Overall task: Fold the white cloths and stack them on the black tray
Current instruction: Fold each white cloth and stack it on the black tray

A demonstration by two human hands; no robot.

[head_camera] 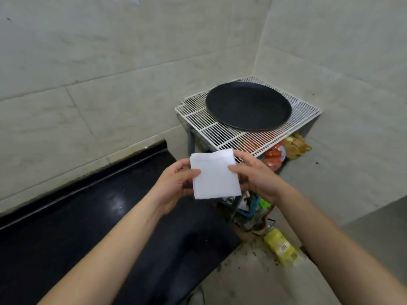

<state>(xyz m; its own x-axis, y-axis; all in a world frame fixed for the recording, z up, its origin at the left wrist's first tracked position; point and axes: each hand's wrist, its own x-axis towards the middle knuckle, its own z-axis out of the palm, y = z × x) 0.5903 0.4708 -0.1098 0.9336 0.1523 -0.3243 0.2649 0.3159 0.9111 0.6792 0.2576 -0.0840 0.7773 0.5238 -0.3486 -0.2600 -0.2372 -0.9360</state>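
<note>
Both hands, left hand [176,183] and right hand [253,175], pinch folded white cloth [214,175] mid-air. Black tray [248,106] bare. Risk: folds springing open on release; cloth landing off-centre.

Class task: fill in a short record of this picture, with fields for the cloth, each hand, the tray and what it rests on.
cloth: white, folded square, held up between both hands
left hand: pinches cloth's left edge
right hand: pinches cloth's right edge
tray: black, round, no cloths on it
rack: white wire, under the tray, in the wall corner
</note>
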